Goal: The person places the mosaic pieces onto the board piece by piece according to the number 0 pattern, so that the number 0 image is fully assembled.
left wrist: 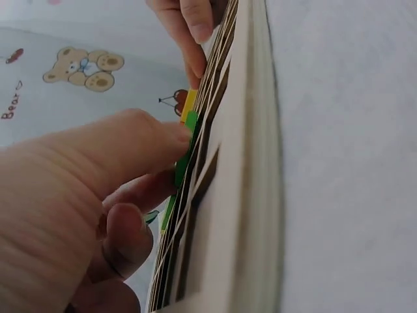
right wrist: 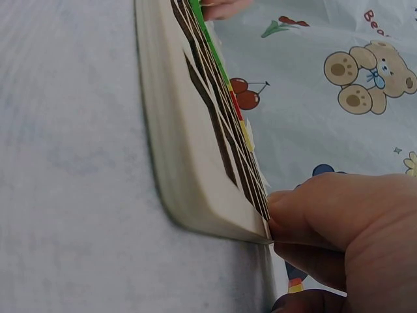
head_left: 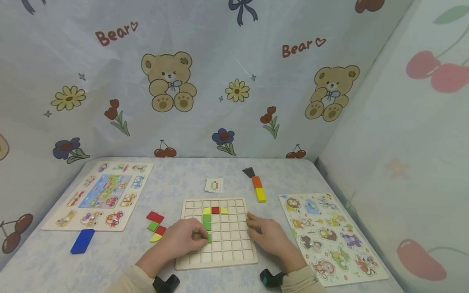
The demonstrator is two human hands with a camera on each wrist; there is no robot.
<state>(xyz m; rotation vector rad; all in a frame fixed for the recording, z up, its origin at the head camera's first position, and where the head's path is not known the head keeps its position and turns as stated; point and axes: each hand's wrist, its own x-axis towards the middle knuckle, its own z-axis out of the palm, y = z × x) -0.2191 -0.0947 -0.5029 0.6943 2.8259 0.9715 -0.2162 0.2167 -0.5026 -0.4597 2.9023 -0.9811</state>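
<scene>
A wooden grid board (head_left: pixel 235 246) lies in front of me. My left hand (head_left: pixel 182 237) reaches over its left half, thumb and forefinger pinching a green tile (left wrist: pixel 187 147) at the grid. Two more green tiles (head_left: pixel 206 226) sit in the column above it. A red tile (head_left: pixel 215 210) lies in the upper part of the grid, with yellow tiles (head_left: pixel 224 210) on both sides. My right hand (head_left: pixel 270 236) touches the board's right edge with thumb and fingertips; its fingers are fairly straight, as the right wrist view shows from close by.
Loose red, green and yellow tiles (head_left: pixel 155 215) lie left of the board. A small pattern card (head_left: pixel 214 185) and a row of orange, yellow and black blocks (head_left: pixel 257 182) are behind it. A vehicle puzzle (head_left: pixel 49 220), a blue block (head_left: pixel 82 241) and an animal puzzle (head_left: pixel 354 275) flank it.
</scene>
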